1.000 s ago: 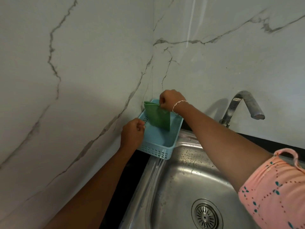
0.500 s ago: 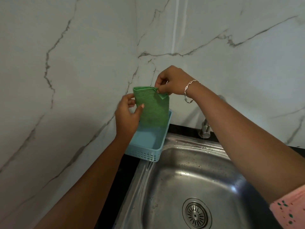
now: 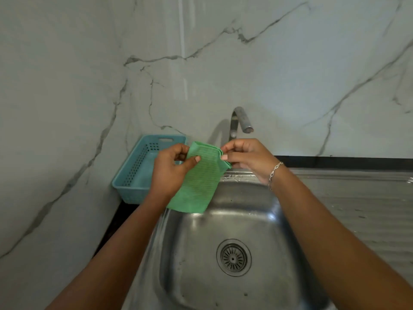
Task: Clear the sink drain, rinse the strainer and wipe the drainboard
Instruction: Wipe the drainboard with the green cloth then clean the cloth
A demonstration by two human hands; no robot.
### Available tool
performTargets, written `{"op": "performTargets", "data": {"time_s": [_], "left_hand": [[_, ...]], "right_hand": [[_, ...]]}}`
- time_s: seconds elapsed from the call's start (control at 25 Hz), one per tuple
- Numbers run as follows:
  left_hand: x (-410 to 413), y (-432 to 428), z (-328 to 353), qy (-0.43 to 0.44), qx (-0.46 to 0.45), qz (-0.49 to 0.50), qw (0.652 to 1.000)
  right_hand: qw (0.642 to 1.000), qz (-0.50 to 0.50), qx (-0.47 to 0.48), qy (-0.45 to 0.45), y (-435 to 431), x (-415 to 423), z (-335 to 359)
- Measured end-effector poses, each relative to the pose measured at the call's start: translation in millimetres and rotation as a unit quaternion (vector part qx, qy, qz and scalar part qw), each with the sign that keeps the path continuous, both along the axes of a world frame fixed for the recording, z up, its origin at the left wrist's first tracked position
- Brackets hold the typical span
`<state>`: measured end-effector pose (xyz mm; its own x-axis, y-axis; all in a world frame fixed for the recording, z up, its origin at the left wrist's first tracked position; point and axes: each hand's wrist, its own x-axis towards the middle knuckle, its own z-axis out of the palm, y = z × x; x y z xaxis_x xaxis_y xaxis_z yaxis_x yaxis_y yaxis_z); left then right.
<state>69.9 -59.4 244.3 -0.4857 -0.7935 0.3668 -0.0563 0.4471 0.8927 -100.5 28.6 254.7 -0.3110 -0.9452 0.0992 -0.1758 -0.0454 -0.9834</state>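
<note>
A green ribbed cloth [image 3: 199, 184] hangs folded over the back left corner of the steel sink [image 3: 201, 274]. My left hand [image 3: 171, 170] pinches its upper left edge between thumb and fingers. My right hand [image 3: 244, 158], with a bracelet at the wrist, pinches its upper right corner. The round drain strainer [image 3: 233, 257] sits in the sink floor below my forearms. The ribbed steel drainboard [image 3: 362, 209] stretches to the right of the basin.
A light blue slotted plastic basket [image 3: 136, 173] stands on the dark counter at the left, against the marble wall. The tap [image 3: 242, 121] curves over the sink's back edge, just behind my hands. Marble walls close off the left and back.
Both hands have lifted the green cloth out of the blue basket and carried it right, over the sink's back left corner. My left hand let go of the basket and took the cloth.
</note>
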Motion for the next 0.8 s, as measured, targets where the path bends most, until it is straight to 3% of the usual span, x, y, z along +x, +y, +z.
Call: {"op": "performTargets", "data": {"time_s": [0.16,0.36,0.64,0.72,0.8], "left_hand": [[-18.1,23.2,-4.7,-0.001,0.059,-0.053,0.997],[-63.3,59.9,-25.0,0.025,0.175,-0.085,0.981],[-116.3,90.3,-65.8,-0.006,0.271,-0.044,0.961],[-135.5,101.5,-75.9,-0.034,0.264,-0.05,0.963],[-150.7,109.4,-87.0,-0.126,0.156,-0.014,0.98]], "right_hand": [[0.974,0.027,-0.055,-0.217,37.4,-10.4,-52.1],[0.977,0.002,0.048,-0.209,83.0,-30.9,-103.3],[0.966,-0.051,0.095,-0.237,134.6,-66.2,-112.4],[0.957,-0.075,0.103,-0.259,152.0,-80.8,-107.8],[0.953,-0.09,0.12,-0.264,169.3,-96.9,-99.5]]}}
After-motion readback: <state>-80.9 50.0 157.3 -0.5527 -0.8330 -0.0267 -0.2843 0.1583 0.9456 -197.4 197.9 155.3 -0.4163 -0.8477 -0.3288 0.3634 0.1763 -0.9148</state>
